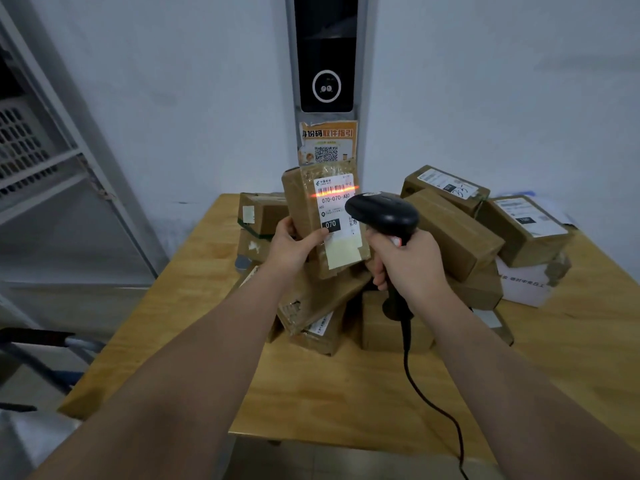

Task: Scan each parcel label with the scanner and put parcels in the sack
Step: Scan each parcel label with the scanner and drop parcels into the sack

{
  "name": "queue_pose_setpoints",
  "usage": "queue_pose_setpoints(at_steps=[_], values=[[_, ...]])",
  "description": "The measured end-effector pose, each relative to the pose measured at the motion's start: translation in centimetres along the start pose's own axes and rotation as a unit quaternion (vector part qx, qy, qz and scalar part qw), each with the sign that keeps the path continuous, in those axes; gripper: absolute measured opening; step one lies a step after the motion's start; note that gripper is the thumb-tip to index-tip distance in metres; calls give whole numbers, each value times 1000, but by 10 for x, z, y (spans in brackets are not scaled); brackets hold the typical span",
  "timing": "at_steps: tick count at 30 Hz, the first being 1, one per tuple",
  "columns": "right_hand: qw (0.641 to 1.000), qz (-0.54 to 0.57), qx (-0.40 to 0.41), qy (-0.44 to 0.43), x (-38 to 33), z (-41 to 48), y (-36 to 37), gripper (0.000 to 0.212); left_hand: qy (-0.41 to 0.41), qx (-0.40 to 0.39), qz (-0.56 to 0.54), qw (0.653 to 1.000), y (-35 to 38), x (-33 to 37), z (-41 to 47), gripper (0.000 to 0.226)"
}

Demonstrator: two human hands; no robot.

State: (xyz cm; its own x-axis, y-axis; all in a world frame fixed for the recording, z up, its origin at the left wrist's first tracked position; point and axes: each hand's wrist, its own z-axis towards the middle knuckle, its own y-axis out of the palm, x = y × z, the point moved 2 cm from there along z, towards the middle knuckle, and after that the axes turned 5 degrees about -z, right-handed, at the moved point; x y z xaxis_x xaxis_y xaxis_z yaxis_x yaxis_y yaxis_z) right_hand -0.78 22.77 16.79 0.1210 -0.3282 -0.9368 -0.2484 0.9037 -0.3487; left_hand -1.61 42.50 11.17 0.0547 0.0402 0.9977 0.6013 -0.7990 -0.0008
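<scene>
Our left hand grasps the upright parcel, right hand clenches the scanner; beam grazes the label barcode's lower edge, so a misread looks possible.

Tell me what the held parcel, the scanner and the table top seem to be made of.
The held parcel looks like brown cardboard, shiny and wrinkled where clear tape covers it, with a white paper label. The scanner is probably black moulded plastic, with a soft sheen on its head. The table top shows pale grain lines: wood or wood-look laminate, cannot tell which.
</scene>
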Motion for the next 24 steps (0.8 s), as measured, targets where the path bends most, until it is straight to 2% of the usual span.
queue_pose_setpoints(at_steps=[24], values=[[999, 24, -22, -27, 6, -1, -7, 25, -4, 29, 4, 1000, 2, -2, -5, 75]])
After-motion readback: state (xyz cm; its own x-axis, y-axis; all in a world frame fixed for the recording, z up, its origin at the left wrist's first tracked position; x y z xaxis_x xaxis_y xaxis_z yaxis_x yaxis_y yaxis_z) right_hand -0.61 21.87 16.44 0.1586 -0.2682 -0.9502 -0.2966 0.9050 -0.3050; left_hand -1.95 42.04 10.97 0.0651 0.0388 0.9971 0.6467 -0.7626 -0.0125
